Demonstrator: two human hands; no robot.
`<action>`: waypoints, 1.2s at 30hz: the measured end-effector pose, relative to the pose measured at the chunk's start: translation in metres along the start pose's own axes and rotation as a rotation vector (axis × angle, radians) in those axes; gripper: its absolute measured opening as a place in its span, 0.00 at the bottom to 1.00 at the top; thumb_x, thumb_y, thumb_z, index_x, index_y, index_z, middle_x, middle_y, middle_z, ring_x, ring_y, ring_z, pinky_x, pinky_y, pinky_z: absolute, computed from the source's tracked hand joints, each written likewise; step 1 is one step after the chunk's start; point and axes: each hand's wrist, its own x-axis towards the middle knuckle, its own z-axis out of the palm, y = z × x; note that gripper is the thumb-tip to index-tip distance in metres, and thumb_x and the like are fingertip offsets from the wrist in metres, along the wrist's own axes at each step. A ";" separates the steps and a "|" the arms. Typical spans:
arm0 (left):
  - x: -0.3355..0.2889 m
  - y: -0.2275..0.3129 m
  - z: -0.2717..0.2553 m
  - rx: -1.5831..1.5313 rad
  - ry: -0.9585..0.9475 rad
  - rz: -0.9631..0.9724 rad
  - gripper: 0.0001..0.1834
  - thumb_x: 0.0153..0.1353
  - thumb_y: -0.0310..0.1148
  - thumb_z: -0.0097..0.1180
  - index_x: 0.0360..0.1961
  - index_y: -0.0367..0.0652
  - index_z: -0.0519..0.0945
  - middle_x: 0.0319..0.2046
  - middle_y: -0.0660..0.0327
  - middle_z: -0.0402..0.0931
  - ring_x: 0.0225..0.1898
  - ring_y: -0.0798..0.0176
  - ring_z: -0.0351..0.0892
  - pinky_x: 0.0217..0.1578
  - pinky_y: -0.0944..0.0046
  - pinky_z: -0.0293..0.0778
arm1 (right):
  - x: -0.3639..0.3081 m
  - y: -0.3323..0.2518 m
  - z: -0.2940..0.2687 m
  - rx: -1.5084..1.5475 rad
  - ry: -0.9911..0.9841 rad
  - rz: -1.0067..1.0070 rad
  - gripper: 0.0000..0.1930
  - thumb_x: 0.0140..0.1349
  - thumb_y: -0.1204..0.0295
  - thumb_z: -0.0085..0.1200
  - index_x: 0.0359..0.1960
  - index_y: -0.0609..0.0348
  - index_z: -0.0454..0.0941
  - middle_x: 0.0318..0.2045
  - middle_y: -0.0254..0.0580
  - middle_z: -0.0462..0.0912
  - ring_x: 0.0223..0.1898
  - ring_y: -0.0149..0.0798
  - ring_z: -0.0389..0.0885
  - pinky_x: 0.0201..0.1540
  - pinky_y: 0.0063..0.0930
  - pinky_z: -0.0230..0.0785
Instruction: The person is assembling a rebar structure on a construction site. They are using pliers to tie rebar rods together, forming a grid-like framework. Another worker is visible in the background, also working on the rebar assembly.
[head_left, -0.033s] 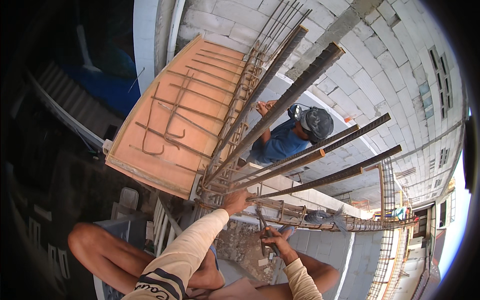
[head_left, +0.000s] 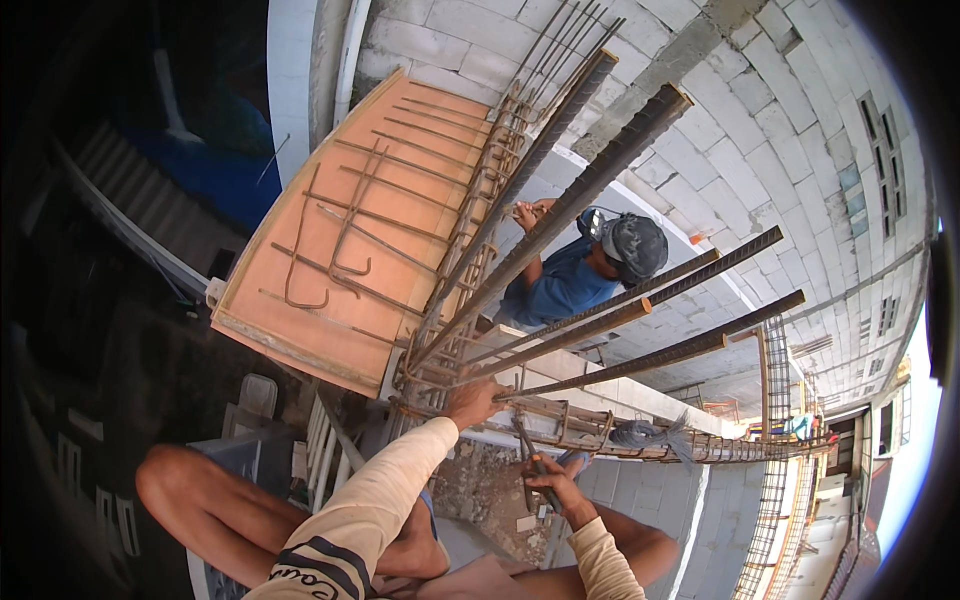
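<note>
My left hand is closed at the corner of the rebar cage, its fingers round a steel bar among the ties and partly hidden. In my right hand, just below and to the right, are dark metal pincers, with the jaw end tilted up toward the cage. Thick upright rebars rise from this corner, in front of a co-worker. Beyond my left hand, thin bent bars stick out from a second cage over an orange plywood panel.
A co-worker in blue shirt and cap stands behind the upright bars, hands near the far cage. Coiled tie wire lies on the right cage. A grey block wall runs along the back right. Rubble ground shows far below my knees.
</note>
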 end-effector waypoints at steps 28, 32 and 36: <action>0.003 0.012 -0.015 0.090 0.063 0.013 0.20 0.54 0.42 0.71 0.50 0.59 0.88 0.45 0.58 0.70 0.51 0.51 0.75 0.51 0.49 0.73 | 0.011 -0.019 -0.013 -1.283 0.475 -0.636 0.15 0.60 0.70 0.63 0.44 0.62 0.72 0.28 0.40 0.79 0.26 0.39 0.79 0.30 0.36 0.70; 0.002 0.012 -0.015 0.092 0.085 0.057 0.20 0.54 0.41 0.71 0.50 0.58 0.88 0.45 0.57 0.70 0.51 0.51 0.75 0.52 0.50 0.73 | 0.000 -0.034 -0.018 -1.505 0.338 -0.248 0.21 0.63 0.62 0.63 0.48 0.65 0.73 0.29 0.46 0.83 0.24 0.43 0.83 0.29 0.39 0.74; 0.002 0.012 -0.016 0.111 0.104 0.072 0.19 0.54 0.41 0.71 0.49 0.57 0.88 0.44 0.58 0.71 0.50 0.52 0.75 0.51 0.50 0.73 | 0.006 -0.065 -0.047 -0.271 -0.037 0.254 0.32 0.62 0.49 0.63 0.55 0.65 0.74 0.30 0.42 0.83 0.28 0.40 0.81 0.37 0.38 0.72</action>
